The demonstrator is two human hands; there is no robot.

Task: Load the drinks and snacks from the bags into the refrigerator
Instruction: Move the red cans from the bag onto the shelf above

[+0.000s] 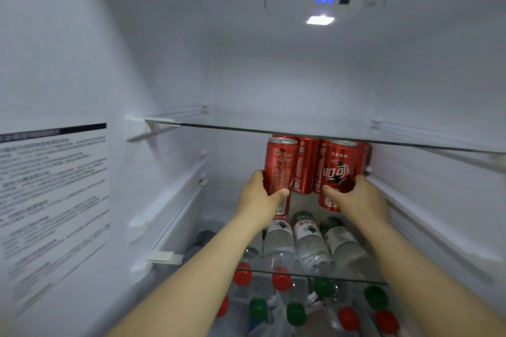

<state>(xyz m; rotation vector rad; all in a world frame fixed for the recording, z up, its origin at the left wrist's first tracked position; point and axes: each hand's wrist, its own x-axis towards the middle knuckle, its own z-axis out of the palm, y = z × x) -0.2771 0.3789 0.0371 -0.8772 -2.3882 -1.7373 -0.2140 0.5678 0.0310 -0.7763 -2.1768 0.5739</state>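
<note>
I look into the open refrigerator. My left hand (261, 197) grips a tall red cola can (279, 169) upright on the middle glass shelf (315, 274). My right hand (356, 200) grips a second red cola can (339, 169) to its right. Behind them, at the back of the same shelf, stand more red cans (305, 167). Beneath that shelf lie several clear water bottles (309, 241), seen through the glass.
The upper glass shelf (301, 128) above the cans holds nothing. Lower down stand more bottles with red and green caps (295, 312). A printed label (52, 194) covers the left inner wall. A lit lamp and control panel (321, 8) sit on the ceiling.
</note>
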